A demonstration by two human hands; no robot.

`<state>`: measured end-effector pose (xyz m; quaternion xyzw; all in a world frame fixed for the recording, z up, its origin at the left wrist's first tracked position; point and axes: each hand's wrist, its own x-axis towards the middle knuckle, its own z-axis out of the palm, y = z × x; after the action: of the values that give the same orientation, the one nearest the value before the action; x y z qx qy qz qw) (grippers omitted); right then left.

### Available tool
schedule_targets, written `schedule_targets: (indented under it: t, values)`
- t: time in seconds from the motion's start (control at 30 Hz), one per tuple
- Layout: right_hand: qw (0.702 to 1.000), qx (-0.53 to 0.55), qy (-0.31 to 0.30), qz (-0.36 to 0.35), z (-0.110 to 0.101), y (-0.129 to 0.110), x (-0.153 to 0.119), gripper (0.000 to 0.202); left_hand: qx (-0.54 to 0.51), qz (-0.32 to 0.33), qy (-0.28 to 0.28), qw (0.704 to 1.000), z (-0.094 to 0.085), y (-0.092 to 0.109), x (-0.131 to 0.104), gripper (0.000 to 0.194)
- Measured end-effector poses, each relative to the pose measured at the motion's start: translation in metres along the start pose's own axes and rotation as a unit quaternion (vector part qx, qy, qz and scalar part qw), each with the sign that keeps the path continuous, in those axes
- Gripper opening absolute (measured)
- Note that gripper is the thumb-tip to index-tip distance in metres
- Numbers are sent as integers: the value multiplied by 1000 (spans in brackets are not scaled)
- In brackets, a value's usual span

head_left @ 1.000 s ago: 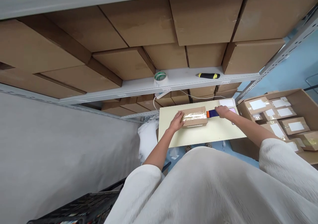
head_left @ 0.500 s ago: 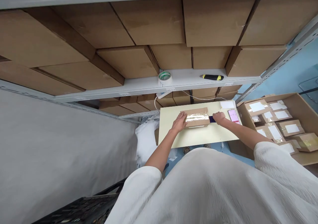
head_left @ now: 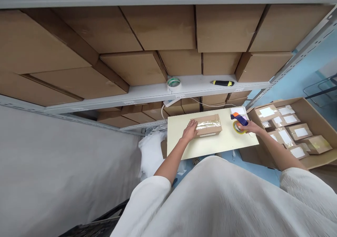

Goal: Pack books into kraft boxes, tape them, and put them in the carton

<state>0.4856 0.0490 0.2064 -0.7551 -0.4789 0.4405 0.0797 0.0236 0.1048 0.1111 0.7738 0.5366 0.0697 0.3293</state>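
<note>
Fingers of the left hand (head_left: 190,131) lie over the left end of a small cardboard box (head_left: 207,124), slightly parted and resting on its surface rather than gripped around it; the position of the thumb cannot be told. Fingers of the right hand (head_left: 251,127) are closed narrowly on a tape dispenser (head_left: 240,120), held to the right of the box and apart from it. The box lies on a pale yellow tabletop (head_left: 205,150), its long side running from left to right. It is brown and straight-edged, with glossy clear tape along the top and a white label on the side nearest the person. The dispenser is dark blue with an orange part, and carries a yellow-rimmed roll. A phone (head_left: 244,117), partly hidden by the dispenser, and a white sheet (head_left: 237,110) lie at the right end of the tabletop. Farther right, an open carton (head_left: 324,124) contains smaller boxes with white labels. Beyond the tabletop, a grey shelf (head_left: 193,85) bears a roll of tape (head_left: 174,85), a black and yellow cutter (head_left: 222,83) and large brown cartons (head_left: 229,26). White packing material (head_left: 152,149) lies left of the tabletop.
</note>
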Motion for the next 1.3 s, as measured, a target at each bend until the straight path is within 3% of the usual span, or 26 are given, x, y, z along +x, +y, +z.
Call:
schedule_targets:
  t: [0.13, 0.33, 0.43, 0.57, 0.67, 0.77, 0.9, 1.03, 1.17, 1.3]
  values:
    - [995, 85, 23, -42, -13, -22, -13, 52, -1, 6, 3, 1000, 0, 0, 0, 67]
    - [976, -38, 81, -198, -16, -105, -26, 41, -9, 19, 16, 1000, 3, -1, 0, 68]
    - [931, -128, 117, -321, -10, -157, -26, 46, -16, 15, 17, 1000, 5, 0, 0, 70]
    - [843, -205, 162, -470, -2, -224, -2, 50, -17, -3, 9, 1000, 8, 5, -2, 70]
    - [802, -261, 174, -508, 3, -267, 29, 47, -29, -5, 14, 999, 9, 9, -3, 69]
    - [788, -311, 180, -501, 5, -298, 60, 45, -44, 0, 23, 999, 9, 10, -4, 70]
    - [791, -337, 180, -478, 4, -319, 93, 46, -47, 8, 28, 998, 9, 11, -4, 69]
    - [795, -325, 180, -479, 7, -325, 111, 47, -41, 14, 32, 999, 10, 11, -4, 69]
    - [802, -297, 200, -479, 13, -323, 114, 50, -27, 26, 39, 999, 10, 10, -4, 70]
    - [796, -255, 235, -495, 14, -316, 101, 56, -10, 41, 46, 998, 9, 9, -6, 70]
